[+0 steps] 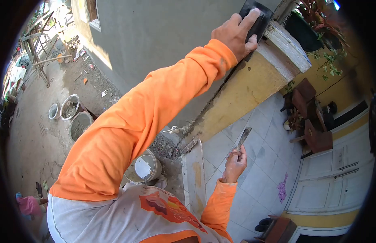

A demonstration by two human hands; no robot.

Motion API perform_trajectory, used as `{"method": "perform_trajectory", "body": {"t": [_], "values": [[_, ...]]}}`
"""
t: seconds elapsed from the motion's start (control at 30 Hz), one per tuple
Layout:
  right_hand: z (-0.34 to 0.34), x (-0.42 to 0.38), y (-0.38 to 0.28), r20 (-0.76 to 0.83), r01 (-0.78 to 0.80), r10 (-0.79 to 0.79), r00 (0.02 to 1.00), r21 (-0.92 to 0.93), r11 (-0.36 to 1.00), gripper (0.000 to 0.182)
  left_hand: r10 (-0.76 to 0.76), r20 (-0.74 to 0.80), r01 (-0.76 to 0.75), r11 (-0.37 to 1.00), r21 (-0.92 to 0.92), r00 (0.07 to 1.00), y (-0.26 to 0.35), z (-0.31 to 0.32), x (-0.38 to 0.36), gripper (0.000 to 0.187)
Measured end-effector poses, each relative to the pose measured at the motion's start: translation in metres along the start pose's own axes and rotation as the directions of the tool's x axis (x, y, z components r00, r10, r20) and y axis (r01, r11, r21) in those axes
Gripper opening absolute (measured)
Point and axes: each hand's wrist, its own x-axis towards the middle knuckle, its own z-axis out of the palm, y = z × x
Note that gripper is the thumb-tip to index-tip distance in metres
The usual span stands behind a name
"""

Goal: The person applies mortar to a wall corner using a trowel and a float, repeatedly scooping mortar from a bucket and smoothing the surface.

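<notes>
My left hand [236, 34] reaches up across the view, its fingers and thumb closed on a black plastering float [262, 25]. The float lies against the grey plastered wall [167, 32], close to where it meets a yellow wall [244, 83] with a pale, rough top ledge [287, 50]. Lower down, my right hand [235, 166] grips a narrow scraper [243, 137] with its flat blade pointing up. The scraper is held apart from the walls, over the tiled floor.
A white tap [173, 129] sticks out near the wall's base. Below me stands a bucket [155, 166]; other buckets [80, 123] of grey mix are on the ground at left. A potted plant [303, 30] sits beyond the ledge. Chairs [317, 139] and white doors [333, 178] are at right.
</notes>
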Motion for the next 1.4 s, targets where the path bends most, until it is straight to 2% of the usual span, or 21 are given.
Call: {"method": "perform_trajectory", "body": {"t": [0.13,0.27,0.4,0.47,0.5,0.53,0.67,0.7,0.73,0.77,0.8,0.83,0.93,0.97,1.0,1.07,1.13,1.2,1.23,1.27,1.4], "values": [[-0.009,-0.014,0.005,-0.046,-0.058,0.058,0.997,0.004,0.998,0.035,-0.122,0.135,0.116,0.992,0.051,0.983,-0.054,-0.001,-0.154,0.070],[-0.047,-0.027,0.020,-0.080,-0.102,0.101,0.992,-0.014,0.995,0.035,-0.430,0.496,0.337,0.902,0.269,0.754,-0.098,-0.047,-0.320,0.075],[-0.055,-0.022,0.022,-0.145,-0.199,0.199,0.969,0.016,0.980,0.036,-0.125,0.116,0.127,0.992,-0.014,0.985,-0.048,-0.019,-0.167,0.074],[-0.050,-0.020,0.020,-0.133,-0.169,0.166,0.977,-0.014,0.986,0.038,-0.008,-0.058,0.008,1.000,-0.001,0.998,-0.021,-0.008,-0.070,0.065],[-0.047,-0.024,0.013,-0.128,-0.179,0.175,0.976,-0.025,0.984,0.038,-0.082,0.130,0.077,0.996,0.045,0.988,-0.020,0.005,-0.041,0.060],[-0.046,-0.030,0.013,-0.128,-0.175,0.171,0.977,-0.016,0.984,0.038,-0.004,-0.027,0.002,0.998,-0.058,1.000,-0.014,0.010,-0.035,0.062],[-0.047,-0.048,0.018,-0.109,-0.175,0.172,0.979,-0.021,0.984,0.038,0.080,-0.084,-0.082,0.996,-0.024,0.993,-0.062,0.029,-0.129,0.078],[-0.049,-0.048,0.027,-0.120,-0.186,0.182,0.976,-0.023,0.982,0.038,0.053,-0.047,-0.052,0.999,0.012,0.998,-0.082,0.028,-0.167,0.081],[-0.053,-0.054,0.036,-0.108,-0.191,0.189,0.976,-0.014,0.981,0.037,-0.167,0.137,0.165,0.986,0.026,0.976,-0.092,0.014,-0.215,0.071],[-0.057,-0.058,0.042,-0.094,-0.195,0.194,0.977,-0.006,0.981,0.037,-0.373,0.306,0.366,0.927,0.082,0.876,-0.104,-0.005,-0.264,0.061],[-0.062,-0.063,0.047,-0.103,-0.204,0.202,0.974,-0.011,0.979,0.037,-0.410,0.359,0.366,0.912,0.188,0.838,-0.121,-0.028,-0.325,0.063],[-0.069,-0.072,0.053,-0.111,-0.224,0.221,0.969,-0.019,0.974,0.037,-0.555,0.525,0.441,0.831,0.338,0.645,-0.128,-0.068,-0.382,0.065],[-0.087,-0.085,0.071,-0.136,-0.264,0.257,0.957,-0.032,0.964,0.037,-0.546,0.678,0.465,0.823,0.326,0.491,-0.092,-0.197,-0.472,0.068],[-0.094,-0.091,0.078,-0.140,-0.281,0.274,0.952,-0.039,0.959,0.036,-0.632,0.700,0.534,0.738,0.413,0.332,-0.072,-0.236,-0.483,0.069],[-0.100,-0.097,0.088,-0.166,-0.285,0.274,0.947,-0.049,0.957,0.036,-0.631,0.699,0.565,0.729,0.386,0.337,-0.065,-0.271,-0.499,0.071],[-0.106,-0.109,0.121,-0.088,-0.351,0.354,0.931,0.049,0.935,0.035,-0.692,0.658,0.470,0.706,0.530,0.297,-0.064,-0.337,-0.526,0.073],[-0.103,-0.125,0.168,0.033,-0.420,0.419,0.907,0.034,0.907,0.035,-0.903,0.420,0.528,0.313,0.790,-0.093,-0.077,-0.407,-0.553,0.075],[-0.082,-0.145,0.207,0.237,-0.485,0.490,0.839,-0.085,0.870,0.035,-0.941,0.201,0.184,0.154,0.971,-0.273,-0.091,-0.472,-0.554,0.078],[-0.069,-0.162,0.247,0.301,-0.457,0.491,0.817,-0.180,0.871,0.032,-0.945,0.114,0.268,0.029,0.963,-0.307,-0.125,-0.550,-0.602,0.080],[-0.051,-0.166,0.239,0.358,-0.354,0.432,0.828,-0.264,0.897,0.030,-0.876,0.044,0.470,-0.215,0.856,-0.480,-0.144,-0.606,-0.624,0.080],[-0.002,-0.218,0.267,0.439,-0.381,0.528,0.727,-0.381,0.842,0.030,-0.891,-0.041,0.246,-0.169,0.955,-0.453,-0.159,-0.653,-0.592,0.074]]}}
